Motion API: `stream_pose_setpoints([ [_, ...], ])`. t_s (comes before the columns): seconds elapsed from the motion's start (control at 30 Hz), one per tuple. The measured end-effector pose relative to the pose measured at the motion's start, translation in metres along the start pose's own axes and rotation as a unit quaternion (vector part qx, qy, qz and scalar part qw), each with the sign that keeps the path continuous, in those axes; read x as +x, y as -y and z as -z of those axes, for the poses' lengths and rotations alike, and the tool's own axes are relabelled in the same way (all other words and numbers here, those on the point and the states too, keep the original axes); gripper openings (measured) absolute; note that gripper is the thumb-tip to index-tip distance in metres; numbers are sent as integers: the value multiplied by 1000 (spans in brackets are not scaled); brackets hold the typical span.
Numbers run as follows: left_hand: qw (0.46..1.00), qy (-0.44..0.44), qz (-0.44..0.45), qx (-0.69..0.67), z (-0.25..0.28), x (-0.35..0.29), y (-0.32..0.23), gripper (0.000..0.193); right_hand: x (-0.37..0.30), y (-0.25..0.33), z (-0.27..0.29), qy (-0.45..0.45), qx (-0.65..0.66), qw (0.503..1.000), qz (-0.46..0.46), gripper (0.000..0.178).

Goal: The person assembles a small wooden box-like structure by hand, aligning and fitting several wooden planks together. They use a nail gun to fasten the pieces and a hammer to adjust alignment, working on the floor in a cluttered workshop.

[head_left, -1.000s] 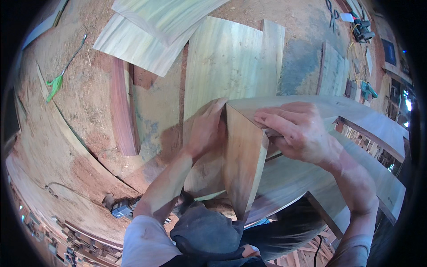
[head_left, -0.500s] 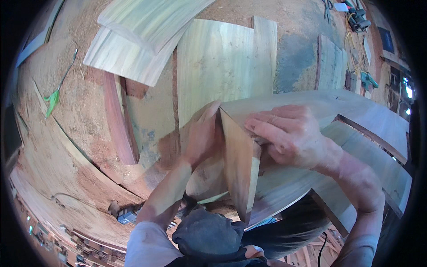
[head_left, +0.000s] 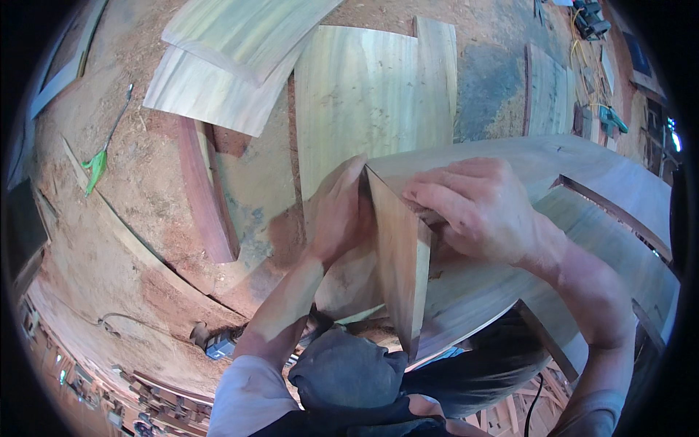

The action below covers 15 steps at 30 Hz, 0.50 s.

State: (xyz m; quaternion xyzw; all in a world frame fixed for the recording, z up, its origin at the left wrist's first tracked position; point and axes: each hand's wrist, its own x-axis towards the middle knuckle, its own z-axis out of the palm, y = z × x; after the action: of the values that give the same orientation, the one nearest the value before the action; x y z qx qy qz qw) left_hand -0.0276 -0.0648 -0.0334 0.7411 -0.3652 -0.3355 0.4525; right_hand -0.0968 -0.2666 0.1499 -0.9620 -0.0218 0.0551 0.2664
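A wooden board (head_left: 400, 255) stands tilted on edge in front of me, its narrow end face toward me and its pointed corner at the top. My left hand (head_left: 341, 211) is closed against the board's left side, with fingertips near that upper corner. On the other side, my right hand (head_left: 484, 207) has its fingers curled and pressed together at the board's upper right edge. Whatever lies under those fingers is mostly hidden. Beneath both hands is a large assembled wooden panel (head_left: 582, 164) with rectangular openings.
Wide planks (head_left: 357, 95) lie on the dusty ground ahead, with more boards (head_left: 218, 87) stacked at far left. A reddish timber strip (head_left: 206, 197), a green-handled tool (head_left: 96, 167) and a blue power tool (head_left: 218, 346) lie leftward. Tools and cords (head_left: 591, 25) sit at far right.
The whole view has shifted slightly, so things sit a little further right. Both hands keep nearly the same hold on the board.
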Motion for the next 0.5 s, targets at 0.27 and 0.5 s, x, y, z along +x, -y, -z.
stream_pose_setpoints([
  [0.27, 997, 65, -34, 19, 3, 14, 17, 40, 0, -3, -13, 50, -68, 996, -31, 23],
  [0.5, 959, 248, 139, 6, 5, 42, 28, 33, 4, 1, 0, 118, -45, 991, -49, 14],
])
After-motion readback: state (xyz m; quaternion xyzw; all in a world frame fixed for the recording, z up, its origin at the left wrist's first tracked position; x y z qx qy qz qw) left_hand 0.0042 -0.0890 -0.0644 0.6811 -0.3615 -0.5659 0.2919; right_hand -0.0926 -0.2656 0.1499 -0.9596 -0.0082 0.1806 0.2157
